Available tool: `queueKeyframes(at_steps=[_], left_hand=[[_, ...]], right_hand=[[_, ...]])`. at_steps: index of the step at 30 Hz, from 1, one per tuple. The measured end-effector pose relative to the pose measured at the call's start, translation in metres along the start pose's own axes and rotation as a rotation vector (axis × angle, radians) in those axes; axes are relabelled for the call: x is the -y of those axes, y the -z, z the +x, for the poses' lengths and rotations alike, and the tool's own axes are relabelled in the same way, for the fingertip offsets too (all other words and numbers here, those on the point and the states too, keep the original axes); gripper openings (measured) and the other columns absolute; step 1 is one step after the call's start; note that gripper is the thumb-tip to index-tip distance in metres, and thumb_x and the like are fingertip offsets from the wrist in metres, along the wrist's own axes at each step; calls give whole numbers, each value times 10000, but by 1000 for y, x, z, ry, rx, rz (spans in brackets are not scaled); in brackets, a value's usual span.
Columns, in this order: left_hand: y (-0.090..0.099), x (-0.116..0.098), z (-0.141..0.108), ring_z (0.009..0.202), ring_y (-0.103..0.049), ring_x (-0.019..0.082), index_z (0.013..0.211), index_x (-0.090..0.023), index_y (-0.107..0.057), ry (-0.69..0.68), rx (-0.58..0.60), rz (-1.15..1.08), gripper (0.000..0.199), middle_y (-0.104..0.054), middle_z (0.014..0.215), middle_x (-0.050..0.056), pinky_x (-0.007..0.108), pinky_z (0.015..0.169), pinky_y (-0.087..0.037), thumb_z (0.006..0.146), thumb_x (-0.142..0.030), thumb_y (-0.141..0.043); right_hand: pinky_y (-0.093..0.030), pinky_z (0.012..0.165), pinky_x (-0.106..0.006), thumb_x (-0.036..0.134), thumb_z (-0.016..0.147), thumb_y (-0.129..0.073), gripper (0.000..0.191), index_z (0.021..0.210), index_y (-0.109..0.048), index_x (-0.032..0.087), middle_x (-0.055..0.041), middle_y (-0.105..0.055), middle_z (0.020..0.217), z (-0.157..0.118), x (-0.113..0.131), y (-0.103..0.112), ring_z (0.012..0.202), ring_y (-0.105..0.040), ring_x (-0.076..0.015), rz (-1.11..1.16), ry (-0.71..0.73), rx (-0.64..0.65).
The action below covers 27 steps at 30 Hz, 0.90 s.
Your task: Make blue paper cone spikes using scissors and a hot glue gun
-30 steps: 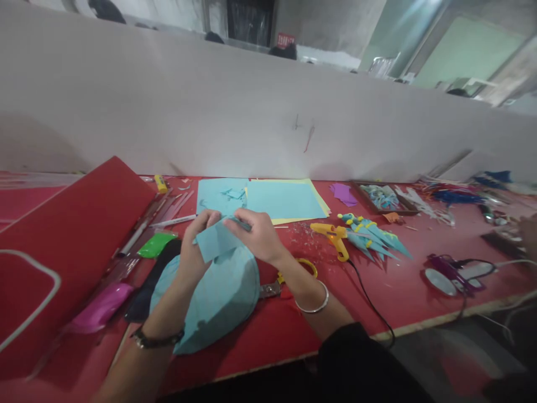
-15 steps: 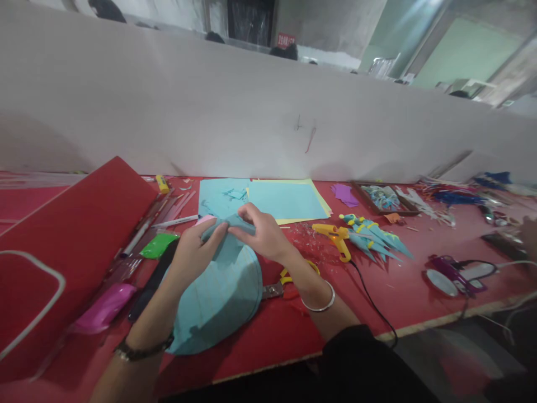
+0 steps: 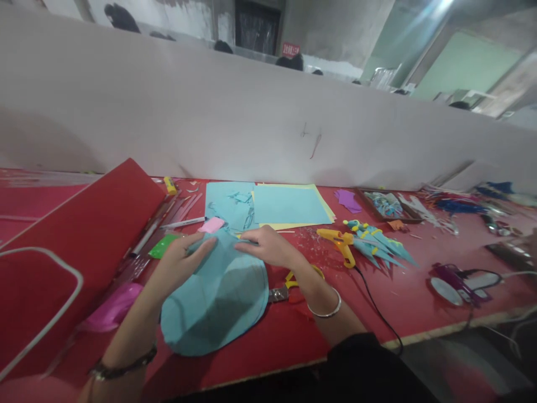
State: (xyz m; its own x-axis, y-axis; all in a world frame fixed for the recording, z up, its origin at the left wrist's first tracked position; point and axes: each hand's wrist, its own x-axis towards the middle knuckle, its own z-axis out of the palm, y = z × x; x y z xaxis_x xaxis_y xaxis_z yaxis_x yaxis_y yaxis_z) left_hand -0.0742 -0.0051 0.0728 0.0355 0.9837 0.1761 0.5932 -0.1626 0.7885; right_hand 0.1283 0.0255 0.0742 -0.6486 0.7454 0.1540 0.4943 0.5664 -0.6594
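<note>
A large rounded light-blue paper piece (image 3: 222,302) lies in front of me, with a second layer showing along its right edge. My left hand (image 3: 182,263) grips its upper left side, thumb on top and fingers curled at the edge. At the upper right side, my right hand (image 3: 271,246) pinches the same blue paper between thumb and fingers. The paper's top edge between the hands looks creased. Just beyond the left fingertips lies a small pink piece (image 3: 212,225). Yellow-handled scissors (image 3: 289,282) lie under my right forearm, blades toward the paper.
A yellow glue gun (image 3: 339,240) with a black cord lies right, beside blue pointed paper shapes (image 3: 381,243). Blue and yellow sheets (image 3: 293,204) lie behind. A red board (image 3: 84,224) stands left, near a green packet (image 3: 163,246) and pink packet (image 3: 113,308). A white partition (image 3: 251,123) rises behind.
My hands have moved apart from a pinch close together. The folded top of the blue paper has opened out and lowered, and the pink piece shows more. The view has shifted slightly.
</note>
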Motion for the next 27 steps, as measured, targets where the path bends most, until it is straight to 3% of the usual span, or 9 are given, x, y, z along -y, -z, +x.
queueKeyframes(at_steps=[4,7,10,14,20,24,27], left_hand=[[-1,2,-1,605,-485,161,653,-166,-615,44,-61,26,364,-593,636,15,248,565,-389,724,-483,-450],[0,4,-1,551,-420,140,598,-172,-582,78,-108,28,360,-505,558,-10,229,484,-333,738,-478,-453],[0,8,-1,532,-382,128,544,-175,-546,114,-121,-38,347,-442,523,-25,223,456,-298,736,-457,-483],[-3,12,1,533,-391,113,544,-166,-574,219,-90,-280,281,-468,516,-37,212,482,-323,686,-409,-578],[-7,14,0,438,-380,101,546,-170,-555,316,-56,-469,335,-474,464,-38,226,416,-323,607,-486,-645],[8,28,1,472,-426,106,640,-190,-532,378,-278,-563,363,-508,492,-51,234,477,-394,582,-533,-638],[15,42,2,537,-437,107,734,-181,-563,403,-443,-454,290,-534,559,-51,218,505,-384,662,-460,-594]], right_hand=[[-247,561,-243,400,887,-495,397,583,-549,150,21,-507,559,-4,4,-1,545,-413,-81,-66,-112,40],[-257,565,-240,354,917,-459,402,592,-578,149,10,-540,571,-10,9,-3,571,-467,-84,-96,-119,51],[-213,523,-256,353,936,-418,382,665,-600,155,-2,-563,596,-15,15,-6,548,-447,-91,-267,-98,50],[-160,513,-283,356,949,-378,353,766,-620,176,-13,-610,643,-21,17,-12,532,-425,-102,-517,10,41],[-184,529,-282,304,938,-395,322,701,-582,193,11,-584,593,-31,21,-16,503,-359,-98,-568,205,4],[-244,563,-257,389,960,-299,464,600,-506,182,27,-466,519,-47,35,-6,510,-337,-94,-379,279,15],[-276,584,-247,408,955,-262,470,619,-498,179,16,-473,560,-46,29,2,544,-386,-97,-147,185,-37]])
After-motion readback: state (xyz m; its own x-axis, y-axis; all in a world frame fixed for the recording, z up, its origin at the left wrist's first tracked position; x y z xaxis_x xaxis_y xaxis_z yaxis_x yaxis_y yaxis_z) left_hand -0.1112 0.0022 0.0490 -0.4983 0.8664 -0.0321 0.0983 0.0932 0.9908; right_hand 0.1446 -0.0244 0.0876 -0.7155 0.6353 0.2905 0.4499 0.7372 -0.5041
